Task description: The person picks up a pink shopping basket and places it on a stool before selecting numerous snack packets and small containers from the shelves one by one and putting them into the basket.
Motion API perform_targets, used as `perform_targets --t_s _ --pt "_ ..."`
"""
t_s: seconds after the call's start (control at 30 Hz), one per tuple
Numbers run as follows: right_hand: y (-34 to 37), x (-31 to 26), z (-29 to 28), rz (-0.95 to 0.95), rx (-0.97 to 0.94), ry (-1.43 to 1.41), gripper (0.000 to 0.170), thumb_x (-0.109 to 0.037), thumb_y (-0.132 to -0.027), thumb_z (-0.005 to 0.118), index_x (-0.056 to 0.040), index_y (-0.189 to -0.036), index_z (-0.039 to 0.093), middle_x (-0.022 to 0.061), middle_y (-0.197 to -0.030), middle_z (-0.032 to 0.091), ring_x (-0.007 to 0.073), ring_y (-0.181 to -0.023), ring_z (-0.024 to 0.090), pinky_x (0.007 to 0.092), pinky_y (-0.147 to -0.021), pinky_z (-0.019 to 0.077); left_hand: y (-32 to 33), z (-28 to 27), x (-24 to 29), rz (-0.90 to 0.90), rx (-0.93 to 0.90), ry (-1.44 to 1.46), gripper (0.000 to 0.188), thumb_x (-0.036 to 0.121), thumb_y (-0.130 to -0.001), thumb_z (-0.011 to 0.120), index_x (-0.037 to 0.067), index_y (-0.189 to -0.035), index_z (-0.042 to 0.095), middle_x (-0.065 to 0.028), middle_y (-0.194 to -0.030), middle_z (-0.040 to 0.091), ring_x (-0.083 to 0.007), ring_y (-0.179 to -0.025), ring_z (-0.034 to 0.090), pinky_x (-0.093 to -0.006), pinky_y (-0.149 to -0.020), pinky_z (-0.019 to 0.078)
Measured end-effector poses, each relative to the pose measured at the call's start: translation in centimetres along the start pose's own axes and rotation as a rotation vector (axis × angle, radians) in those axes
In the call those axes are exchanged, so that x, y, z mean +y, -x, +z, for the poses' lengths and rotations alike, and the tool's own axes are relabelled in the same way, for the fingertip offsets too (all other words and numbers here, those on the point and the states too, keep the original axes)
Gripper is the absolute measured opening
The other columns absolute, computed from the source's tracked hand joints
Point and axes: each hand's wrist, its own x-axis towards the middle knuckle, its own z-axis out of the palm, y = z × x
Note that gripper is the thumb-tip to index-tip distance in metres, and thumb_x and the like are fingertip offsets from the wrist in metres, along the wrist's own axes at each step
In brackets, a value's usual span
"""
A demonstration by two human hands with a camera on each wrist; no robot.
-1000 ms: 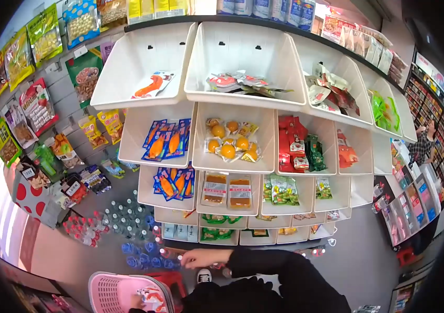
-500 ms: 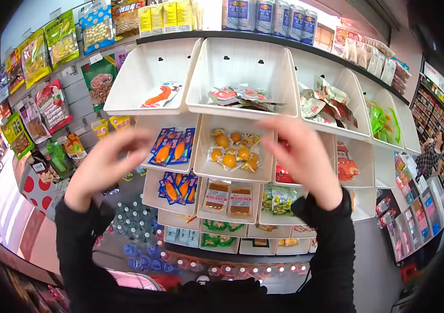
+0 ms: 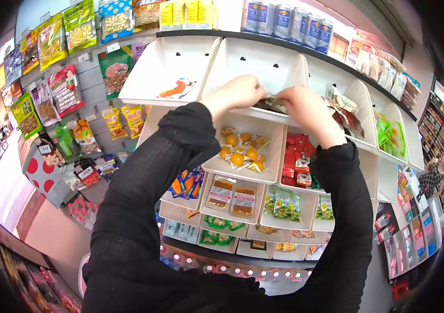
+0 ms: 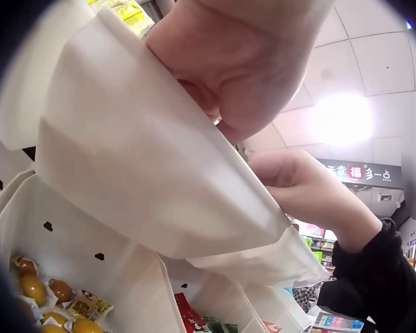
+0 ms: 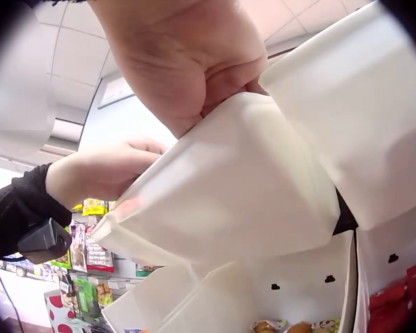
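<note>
We have our left hand [image 3: 236,96] and right hand [image 3: 308,109] reaching over the front edge of the top row's second white bin [image 3: 258,60], fingers bent toward the dark snack packets [image 3: 271,103] near that edge. The fingertips are hidden, so we cannot tell whether either hand grips one.

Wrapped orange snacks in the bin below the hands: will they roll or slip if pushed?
The orange snacks look rounded, so they may roll a little, though their crumpled wrapper edges would probably check that. The shiny clear film could feel slippery.
</note>
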Motion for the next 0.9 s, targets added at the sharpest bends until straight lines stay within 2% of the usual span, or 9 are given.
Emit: perform_targets --t_s 0.13,0.4,0.5,0.53,0.6,0.67,0.73,0.8,0.9 --pt "-0.5 -0.5 -1.0 0.018 0.254 0.082 0.017 -0.008 -0.073 0.049 -0.0068 -0.086 0.061 0.0160 -0.074 0.058 0.0323 -0.071 0.056 0.0381 -0.062 0.0446 0.3 -0.4 0.8 -0.103 0.123 0.678 0.037 0.031 -0.083 0.042 -0.002 -0.097 0.052 -0.0128 -0.082 0.061 -0.0152 -0.064 0.058 -0.0249 -0.060 0.0470" --pt "2.7 -4.3 -1.9 -0.147 0.648 0.029 0.020 -0.008 -0.076 0.051 -0.0136 -0.093 0.060 0.0107 -0.077 0.060 0.0279 -0.066 0.058 0.0358 -0.056 0.0452 4.5 -1.9 3.1 -0.020 0.210 1.255 0.030 0.023 -0.080 0.053 -0.003 -0.093 0.047 -0.0149 -0.081 0.056 -0.0239 -0.065 0.059 -0.0318 -0.059 0.0511" --pt "5.0 -6.3 -1.4 -0.228 0.561 -0.168 0.024 -0.006 -0.076 0.053 -0.0103 -0.099 0.058 0.0102 -0.087 0.060 0.0243 -0.075 0.058 0.0304 -0.064 0.0455 7.0 -0.6 3.8 0.161 0.436 1.260 0.018 -0.001 -0.071 0.055 -0.006 -0.086 0.048 -0.0133 -0.083 0.058 -0.0223 -0.069 0.060 -0.0340 -0.062 0.0518" --pt "5.8 -7.0 -1.2 -0.264 0.533 -0.232 0.025 -0.006 -0.076 0.054 -0.0089 -0.100 0.057 0.0107 -0.090 0.060 0.0231 -0.078 0.059 0.0288 -0.068 0.0453 7.7 -0.1 4.0 0.155 0.557 1.242 0.034 -0.010 -0.066 0.053 -0.005 -0.093 0.033 -0.0162 -0.079 0.052 -0.0287 -0.067 0.059 -0.0420 -0.052 0.0533" --pt "7.8 -8.9 -1.3 -0.236 0.355 -0.425 0.024 -0.008 -0.077 0.056 -0.0026 -0.100 0.057 0.0109 -0.094 0.060 0.0171 -0.088 0.056 0.0261 -0.077 0.0417 9.3 0.4 2.7 0.184 0.567 0.928 0.027 -0.006 -0.062 0.055 -0.008 -0.088 0.050 -0.0164 -0.080 0.058 -0.0229 -0.071 0.059 -0.0334 -0.057 0.0496" --pt "9.4 -8.5 0.3 -0.201 0.275 -0.651 0.029 -0.009 -0.078 0.056 0.0002 -0.105 0.052 0.0106 -0.106 0.055 0.0161 -0.098 0.051 0.0271 -0.083 0.0390 12.8 1.5 2.4 0.097 0.617 0.981 0.025 -0.003 -0.061 0.055 -0.008 -0.085 0.056 -0.0158 -0.081 0.060 -0.0204 -0.072 0.059 -0.0298 -0.061 0.0472" --pt "10.9 -10.2 2.3 0.044 0.306 -0.966 0.038 -0.010 -0.080 0.054 0.0024 -0.114 0.043 0.0127 -0.117 0.047 0.0181 -0.105 0.046 0.0291 -0.087 0.0363 15.4 2.8 0.8 0.043 0.628 0.896 0.025 -0.003 -0.062 0.056 -0.008 -0.086 0.054 -0.0155 -0.081 0.060 -0.0203 -0.072 0.059 -0.0297 -0.064 0.0470" --pt "11.9 -11.9 5.0 0.017 0.272 -1.043 0.045 -0.012 -0.082 0.051 0.0030 -0.121 0.035 0.0152 -0.121 0.041 0.0199 -0.107 0.044 0.0300 -0.089 0.0351 20.2 3.4 -0.1 0.058 0.571 0.833 0.029 -0.004 -0.067 0.054 -0.008 -0.096 0.050 -0.0138 -0.087 0.060 -0.0139 -0.074 0.059 -0.0251 -0.064 0.0485" --pt "14.1 -15.4 8.5 0.138 -0.237 -1.579 0.047 -0.019 -0.083 0.050 0.0036 -0.121 0.034 0.0130 -0.116 0.046 0.0167 -0.105 0.045 0.0281 -0.089 0.0348 27.8 3.9 -0.3 -0.097 0.540 0.763 0.035 -0.001 -0.068 0.053 -0.007 -0.102 0.047 -0.0114 -0.090 0.059 -0.0144 -0.080 0.058 -0.0263 -0.073 0.0461"
